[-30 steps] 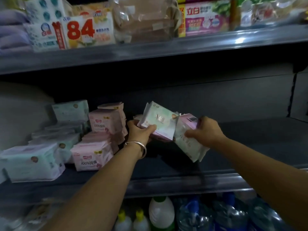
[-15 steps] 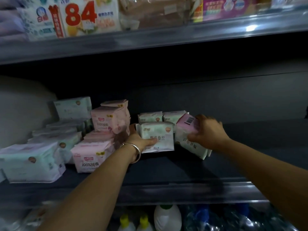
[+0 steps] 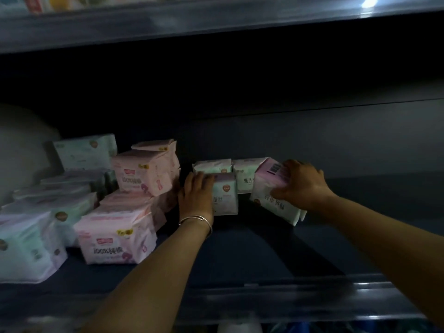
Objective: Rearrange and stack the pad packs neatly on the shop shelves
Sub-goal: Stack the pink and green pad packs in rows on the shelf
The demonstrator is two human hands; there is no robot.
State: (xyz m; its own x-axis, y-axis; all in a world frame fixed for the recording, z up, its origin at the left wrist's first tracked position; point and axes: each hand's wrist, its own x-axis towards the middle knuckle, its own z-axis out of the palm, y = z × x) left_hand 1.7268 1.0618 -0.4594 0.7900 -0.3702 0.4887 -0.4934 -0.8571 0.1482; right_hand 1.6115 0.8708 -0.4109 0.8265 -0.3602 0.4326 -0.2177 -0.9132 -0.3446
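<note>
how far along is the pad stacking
Done: pink packs stacked at left, two green packs upright at the back. In hand: left hand presses a front pack into line; right hand grips a tilted pack. Left: set that one straight; the packs far left look loosely piled.

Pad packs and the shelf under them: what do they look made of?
Pink pack in the right hand: likely soft plastic film, slightly glossy; it shows a printed barcode and dents under the fingers. Shelf: probably painted metal, dark and matt, with a shinier front edge catching light; too dim to be sure.
</note>
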